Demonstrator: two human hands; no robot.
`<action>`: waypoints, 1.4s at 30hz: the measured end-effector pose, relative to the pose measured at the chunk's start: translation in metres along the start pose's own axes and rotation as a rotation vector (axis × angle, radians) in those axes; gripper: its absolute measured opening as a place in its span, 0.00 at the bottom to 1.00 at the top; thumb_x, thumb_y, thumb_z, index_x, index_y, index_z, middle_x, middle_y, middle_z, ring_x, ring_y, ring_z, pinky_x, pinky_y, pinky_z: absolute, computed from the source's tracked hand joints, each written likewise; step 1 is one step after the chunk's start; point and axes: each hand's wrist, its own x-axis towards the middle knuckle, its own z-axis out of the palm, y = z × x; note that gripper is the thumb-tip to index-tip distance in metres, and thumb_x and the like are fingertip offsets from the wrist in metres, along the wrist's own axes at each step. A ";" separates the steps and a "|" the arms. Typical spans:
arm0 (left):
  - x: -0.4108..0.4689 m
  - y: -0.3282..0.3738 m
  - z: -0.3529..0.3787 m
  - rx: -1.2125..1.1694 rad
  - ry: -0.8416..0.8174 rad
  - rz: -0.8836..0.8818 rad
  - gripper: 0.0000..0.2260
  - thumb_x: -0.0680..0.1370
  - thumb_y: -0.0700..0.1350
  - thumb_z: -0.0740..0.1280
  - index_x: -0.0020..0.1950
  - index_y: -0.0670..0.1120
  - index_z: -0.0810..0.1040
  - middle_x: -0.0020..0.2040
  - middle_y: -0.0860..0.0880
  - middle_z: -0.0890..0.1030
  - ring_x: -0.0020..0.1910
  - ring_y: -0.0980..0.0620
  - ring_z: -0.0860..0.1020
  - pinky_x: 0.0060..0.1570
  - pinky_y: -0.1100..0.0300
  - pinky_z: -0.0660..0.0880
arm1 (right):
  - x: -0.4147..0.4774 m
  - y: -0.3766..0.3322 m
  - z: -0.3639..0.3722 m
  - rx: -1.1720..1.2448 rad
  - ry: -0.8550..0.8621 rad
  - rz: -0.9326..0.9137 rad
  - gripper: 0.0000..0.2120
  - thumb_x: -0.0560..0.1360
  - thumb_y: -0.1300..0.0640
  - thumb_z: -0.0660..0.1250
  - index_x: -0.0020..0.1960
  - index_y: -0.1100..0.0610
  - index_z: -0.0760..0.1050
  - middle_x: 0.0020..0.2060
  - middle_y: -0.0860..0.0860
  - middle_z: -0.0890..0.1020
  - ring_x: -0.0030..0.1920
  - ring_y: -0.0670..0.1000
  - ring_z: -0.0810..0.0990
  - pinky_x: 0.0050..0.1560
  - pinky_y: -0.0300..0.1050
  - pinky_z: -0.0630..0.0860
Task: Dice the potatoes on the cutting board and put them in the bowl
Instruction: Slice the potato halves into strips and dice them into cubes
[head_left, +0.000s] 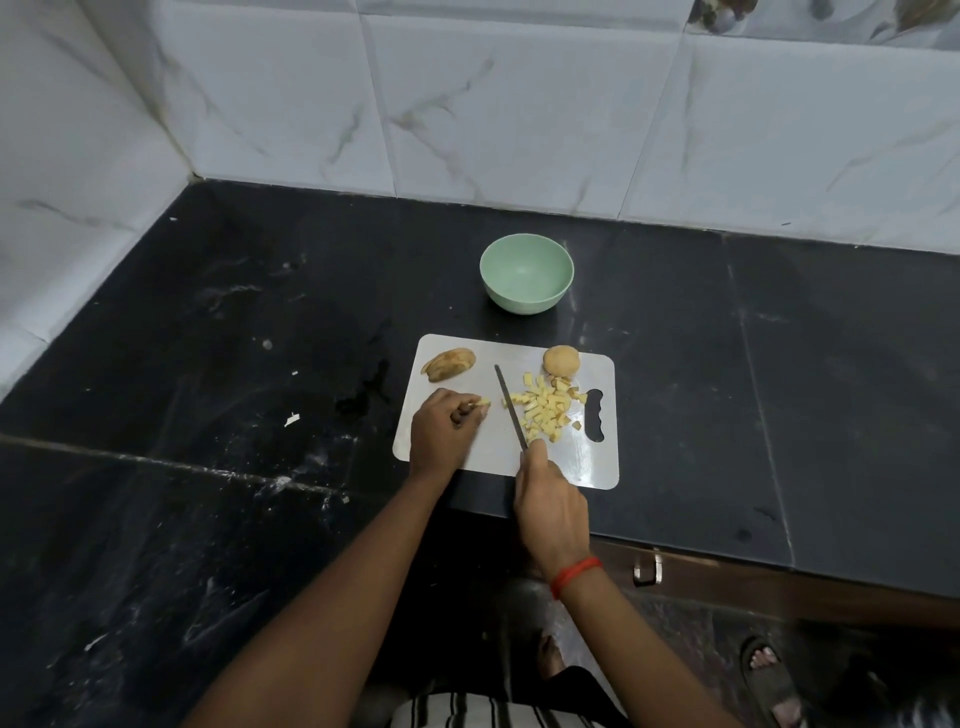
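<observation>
A: Where does the danger lie here?

B: At the left hand (444, 426). Its fingertips curl and pinch a small yellow potato piece (482, 402) on the white plastic cutting board (496, 444). The long narrow steel knife (511, 408) stands just to its right, tip pointing away. The right hand (550, 501) is wrapped tight round the handle. The piece is so small that the next cut would probably fall very near those fingertips.

A: And the potato itself?

B: It is spread about. A heap of pale yellow diced cubes (545, 410) lies right of the blade. A skin-on brown potato wedge (449, 364) sits at the board's far left corner, and a round tan potato chunk (561, 360) at the far right. Nothing shows inside the pale green round bowl (519, 304), which stands on the black stone counter (727, 364) just beyond the board.

A: So the transfer is all ahead.

B: It seems so, and that carries its own risk. The cubes are loose, and some lie close to the handle cut-out and the right edge, so a careless sweep could send them onto the counter. The board also sits near the counter's front edge, so a hard push may shift it.
</observation>
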 end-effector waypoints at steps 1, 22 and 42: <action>0.000 -0.001 0.000 -0.004 0.009 0.003 0.06 0.76 0.48 0.75 0.50 0.47 0.87 0.44 0.54 0.81 0.39 0.60 0.78 0.43 0.64 0.77 | 0.006 -0.003 0.001 -0.003 0.008 -0.011 0.03 0.83 0.57 0.51 0.54 0.55 0.62 0.36 0.53 0.78 0.33 0.60 0.78 0.30 0.50 0.70; 0.000 -0.002 0.008 0.039 0.018 -0.007 0.08 0.78 0.48 0.72 0.55 0.46 0.85 0.50 0.52 0.80 0.48 0.53 0.79 0.49 0.55 0.79 | -0.028 0.006 -0.006 -0.016 -0.018 0.040 0.05 0.84 0.53 0.51 0.50 0.51 0.60 0.36 0.49 0.77 0.33 0.58 0.80 0.31 0.49 0.68; 0.022 0.033 0.030 0.076 -0.265 0.064 0.11 0.77 0.43 0.72 0.59 0.44 0.84 0.52 0.49 0.80 0.47 0.51 0.80 0.50 0.58 0.79 | 0.044 0.068 -0.017 0.435 0.338 0.129 0.07 0.83 0.53 0.58 0.46 0.49 0.64 0.29 0.48 0.76 0.28 0.48 0.75 0.26 0.45 0.68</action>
